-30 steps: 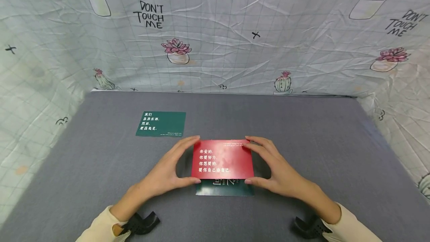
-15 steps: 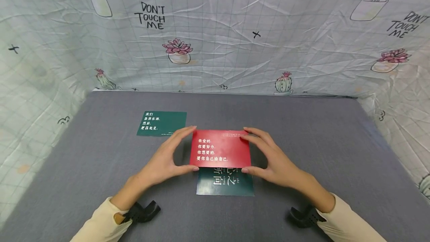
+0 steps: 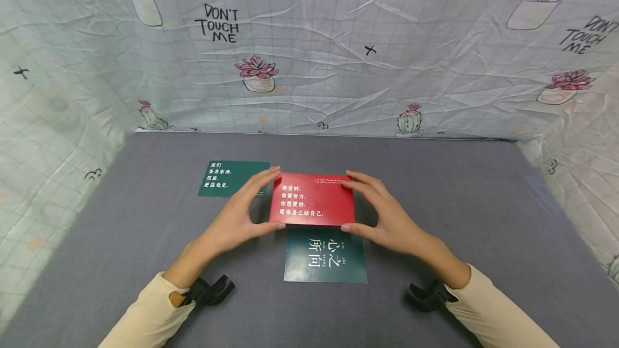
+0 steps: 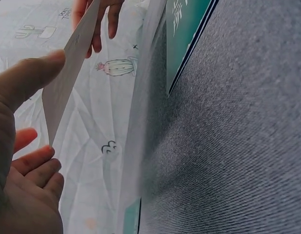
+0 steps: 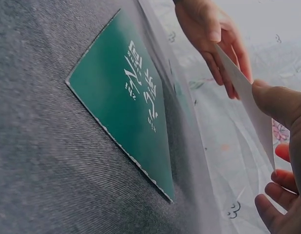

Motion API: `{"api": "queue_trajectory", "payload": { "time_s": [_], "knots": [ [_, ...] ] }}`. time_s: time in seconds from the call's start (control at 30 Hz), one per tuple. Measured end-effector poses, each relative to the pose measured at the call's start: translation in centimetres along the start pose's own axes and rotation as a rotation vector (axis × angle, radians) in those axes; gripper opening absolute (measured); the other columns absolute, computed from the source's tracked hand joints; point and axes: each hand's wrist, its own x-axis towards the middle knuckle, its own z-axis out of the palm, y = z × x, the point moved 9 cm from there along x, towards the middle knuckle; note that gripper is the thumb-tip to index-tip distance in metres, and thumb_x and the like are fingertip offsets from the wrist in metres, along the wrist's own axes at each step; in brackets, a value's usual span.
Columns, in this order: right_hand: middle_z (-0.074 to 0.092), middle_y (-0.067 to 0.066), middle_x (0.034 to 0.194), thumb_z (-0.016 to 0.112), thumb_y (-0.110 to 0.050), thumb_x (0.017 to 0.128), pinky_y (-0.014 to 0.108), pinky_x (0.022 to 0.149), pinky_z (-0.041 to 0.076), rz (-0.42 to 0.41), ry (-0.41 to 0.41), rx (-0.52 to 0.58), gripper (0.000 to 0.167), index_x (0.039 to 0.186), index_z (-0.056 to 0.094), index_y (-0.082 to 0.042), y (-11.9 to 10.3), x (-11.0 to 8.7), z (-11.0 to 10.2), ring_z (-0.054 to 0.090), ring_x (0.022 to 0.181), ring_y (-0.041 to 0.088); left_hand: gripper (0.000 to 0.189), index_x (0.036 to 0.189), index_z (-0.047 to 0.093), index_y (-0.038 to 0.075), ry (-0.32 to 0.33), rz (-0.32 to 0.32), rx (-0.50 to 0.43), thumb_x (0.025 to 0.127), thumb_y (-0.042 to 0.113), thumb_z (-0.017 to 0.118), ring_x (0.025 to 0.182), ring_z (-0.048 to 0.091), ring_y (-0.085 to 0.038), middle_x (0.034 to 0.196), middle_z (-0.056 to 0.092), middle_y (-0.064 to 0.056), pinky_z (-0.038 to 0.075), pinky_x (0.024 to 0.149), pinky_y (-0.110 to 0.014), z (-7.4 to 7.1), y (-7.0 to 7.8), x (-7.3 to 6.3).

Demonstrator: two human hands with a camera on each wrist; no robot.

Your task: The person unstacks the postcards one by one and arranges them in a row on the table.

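Note:
A red card (image 3: 311, 197) with white Chinese lettering is held up off the table between both hands, its pale underside showing in the wrist views. My left hand (image 3: 242, 214) pinches its left end between thumb and fingers. At the right end my right hand (image 3: 394, 219) grips it the same way. Below the near edge of the red card, a dark green card (image 3: 325, 270) with white characters lies flat on the table; in the right wrist view this green card (image 5: 116, 92) appears thick, like a stack, with a rough edge.
Another green card (image 3: 227, 176) with white text lies farther back on the left, partly covered by the left fingers. The grey tabletop (image 3: 435, 176) ends at a patterned cloth (image 3: 319, 69) hanging behind and along both sides.
Both hands have carried the red card away from the body and slightly left, uncovering more of the green card beneath. The left fingers now overlap the far green card.

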Motion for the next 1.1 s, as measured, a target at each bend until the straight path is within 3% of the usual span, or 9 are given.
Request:
{"api": "queue_trajectory", "payload": {
  "time_s": [0.23, 0.63, 1.1],
  "knots": [
    [0.029, 0.003, 0.152, 0.078, -0.034, 0.078, 0.049, 0.091, 0.049, 0.043, -0.004, 0.006, 0.075, 0.142, 0.043, -0.015, 1.2, 1.1, 0.5, 0.027, 0.135, 0.021, 0.09, 0.148, 0.035, 0.02, 0.012, -0.053, 0.004, 0.072, 0.023, 0.084, 0.136, 0.029, -0.018, 0.151, 0.032, 0.0, 0.042, 0.097, -0.053, -0.1, -1.4, 0.8],
    [0.028, 0.002, 0.153, 0.077, -0.036, 0.079, 0.047, 0.097, 0.044, 0.095, -0.033, -0.023, 0.075, 0.142, 0.044, -0.013, 3.2, 3.2, 1.4, 0.026, 0.135, 0.019, 0.091, 0.148, 0.035, 0.018, -0.007, -0.151, 0.07, 0.073, 0.03, 0.084, 0.142, 0.022, -0.022, 0.155, 0.027, -0.008, 0.034, 0.101, -0.059, -0.2, -4.6, 2.1],
    [0.031, 0.006, 0.152, 0.075, -0.04, 0.081, 0.048, 0.106, 0.031, 0.102, -0.092, -0.079, 0.072, 0.14, 0.047, -0.011, 5.8, 5.0, 3.4, 0.026, 0.136, 0.022, 0.09, 0.146, 0.038, 0.006, -0.095, -0.231, 0.181, 0.072, 0.032, 0.083, 0.142, 0.017, -0.029, 0.152, 0.029, -0.017, 0.025, 0.107, -0.058, 0.2, -7.3, 3.2]
  ]
}}
